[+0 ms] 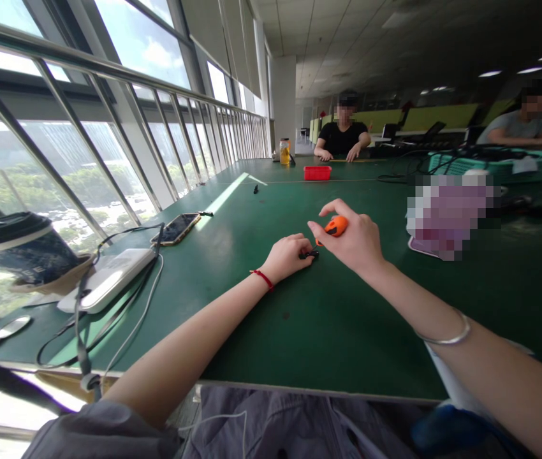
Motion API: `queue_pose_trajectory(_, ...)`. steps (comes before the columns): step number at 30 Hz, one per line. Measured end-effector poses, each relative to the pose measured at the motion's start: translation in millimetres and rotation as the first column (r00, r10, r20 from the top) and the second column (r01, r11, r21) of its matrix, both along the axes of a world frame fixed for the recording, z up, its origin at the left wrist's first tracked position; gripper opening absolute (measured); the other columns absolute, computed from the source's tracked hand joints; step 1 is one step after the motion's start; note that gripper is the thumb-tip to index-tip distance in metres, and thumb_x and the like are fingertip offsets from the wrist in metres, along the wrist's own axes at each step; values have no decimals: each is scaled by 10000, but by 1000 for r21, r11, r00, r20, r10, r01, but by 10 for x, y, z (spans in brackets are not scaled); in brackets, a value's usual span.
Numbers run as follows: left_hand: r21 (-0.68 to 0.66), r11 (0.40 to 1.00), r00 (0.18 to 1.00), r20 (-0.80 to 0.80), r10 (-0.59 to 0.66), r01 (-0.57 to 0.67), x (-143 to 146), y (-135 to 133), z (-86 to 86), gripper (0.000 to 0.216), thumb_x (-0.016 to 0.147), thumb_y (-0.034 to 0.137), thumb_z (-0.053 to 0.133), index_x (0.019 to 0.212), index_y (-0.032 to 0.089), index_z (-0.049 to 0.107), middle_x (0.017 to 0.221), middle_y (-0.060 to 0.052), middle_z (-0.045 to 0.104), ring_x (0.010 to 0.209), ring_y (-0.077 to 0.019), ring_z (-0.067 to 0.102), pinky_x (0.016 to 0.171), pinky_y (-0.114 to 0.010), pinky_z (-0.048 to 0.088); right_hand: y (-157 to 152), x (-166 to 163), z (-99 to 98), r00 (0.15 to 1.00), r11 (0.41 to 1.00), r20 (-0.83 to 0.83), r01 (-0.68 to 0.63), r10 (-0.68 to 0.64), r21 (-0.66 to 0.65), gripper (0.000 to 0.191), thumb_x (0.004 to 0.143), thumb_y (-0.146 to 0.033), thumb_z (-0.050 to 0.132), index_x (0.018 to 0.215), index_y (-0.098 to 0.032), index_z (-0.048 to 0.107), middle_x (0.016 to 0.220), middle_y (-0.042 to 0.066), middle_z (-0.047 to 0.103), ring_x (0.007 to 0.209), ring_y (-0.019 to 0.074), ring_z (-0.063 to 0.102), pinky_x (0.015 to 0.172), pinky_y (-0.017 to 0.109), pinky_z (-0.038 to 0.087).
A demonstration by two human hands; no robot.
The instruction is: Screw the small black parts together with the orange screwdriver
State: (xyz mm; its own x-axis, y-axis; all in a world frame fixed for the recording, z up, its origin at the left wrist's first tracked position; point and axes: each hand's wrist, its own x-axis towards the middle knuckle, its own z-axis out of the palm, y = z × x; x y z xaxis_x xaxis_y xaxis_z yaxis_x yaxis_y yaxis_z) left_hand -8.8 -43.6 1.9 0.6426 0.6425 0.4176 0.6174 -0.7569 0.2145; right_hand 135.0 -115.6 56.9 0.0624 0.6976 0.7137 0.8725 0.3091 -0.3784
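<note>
My left hand [288, 255] rests on the green table [328, 319], fingers curled shut on a small black part [310, 254] that pokes out at the fingertips. My right hand [353, 237] hovers just to its right, closed on a short orange-handled tool [336, 226]. The tool's tip points down toward the black part. The two hands almost touch. A red string circles my left wrist and a thin metal bangle my right forearm.
A phone [178, 227], a white power bank [108, 278] with cables and a dark cup [22, 245] lie at the left by the window rail. A red tray [317, 172] and a jar [284, 151] stand far back. Two people sit beyond.
</note>
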Motion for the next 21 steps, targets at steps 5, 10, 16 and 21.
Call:
queue_pose_trajectory(5,-4,999,999,-5,-34,34,-8,2,10,106,752,274,576,793,187,621,853,-18,613,760,-155,582,655,-242,455,7,7,11,989,991,-83,-124,119,-56,199,753,-429,518,768,-235,561,642,-3,586,571,155,521,550,251,348)
queue_pose_trajectory(10,-16,1000,1000,-2,-21,21,-10,-7,21,107,744,271,584,796,185,621,849,-20,612,754,-154,580,658,-242,457,-7,-1,10,992,997,-104,-70,66,-36,283,710,-350,540,971,-240,527,665,-12,573,571,166,528,546,261,354)
queue_pose_trajectory(16,-3,999,999,-3,-45,45,-11,-1,20,90,747,254,578,781,181,617,833,-18,600,738,-150,567,645,-242,454,6,11,11,992,998,-123,-11,4,-58,424,716,-467,547,1055,-220,481,674,-7,572,609,188,543,540,270,346)
queue_pose_trajectory(21,1,999,999,0,-39,40,-10,-7,18,92,749,259,572,781,182,612,835,-16,602,745,-148,567,642,-236,440,15,11,2,990,994,-128,-77,67,-73,282,747,-507,519,802,-235,565,641,-5,572,588,163,522,574,264,358)
